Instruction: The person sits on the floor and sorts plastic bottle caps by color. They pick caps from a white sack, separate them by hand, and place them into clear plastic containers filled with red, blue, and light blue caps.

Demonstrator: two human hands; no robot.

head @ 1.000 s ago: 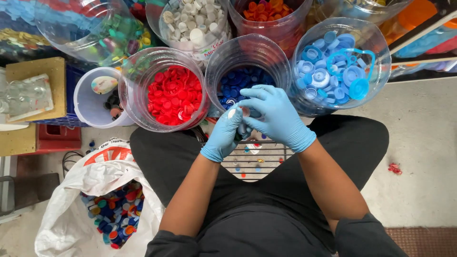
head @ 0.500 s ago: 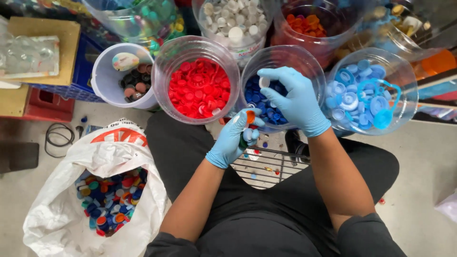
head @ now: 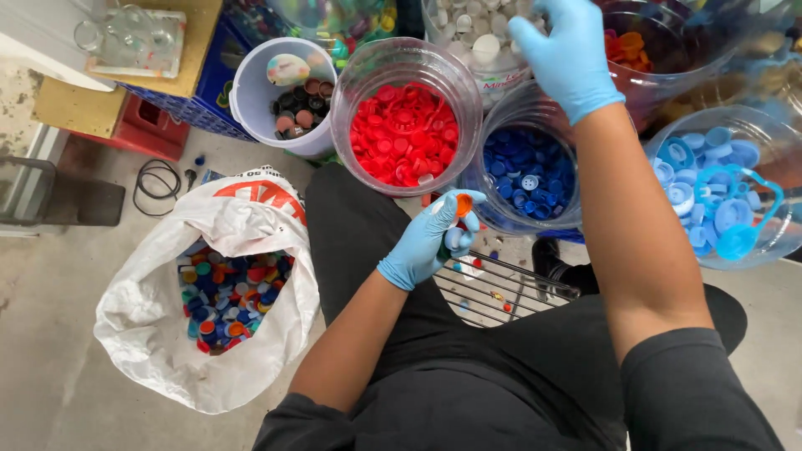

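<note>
Head view: gloved left hand [head: 430,242] clutches mixed plastic caps [head: 458,219]; gloved right hand [head: 568,54], grip unclear, should release squarely over the white-cap jar [head: 468,29].

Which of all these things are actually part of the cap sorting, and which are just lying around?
In use: left hand holding mixed caps; right hand over the white-cap jar; red-cap jar; dark-blue-cap jar; bag of mixed caps.

Lying about: black cable coil; glass items; red crate.

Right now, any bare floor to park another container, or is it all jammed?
Bare concrete floor lies left of the white bag, and more at far right, below the light-blue cap jar. Ahead it is crowded: red cap jar, dark-blue cap jar and white tub stand nearly rim to rim.
</note>
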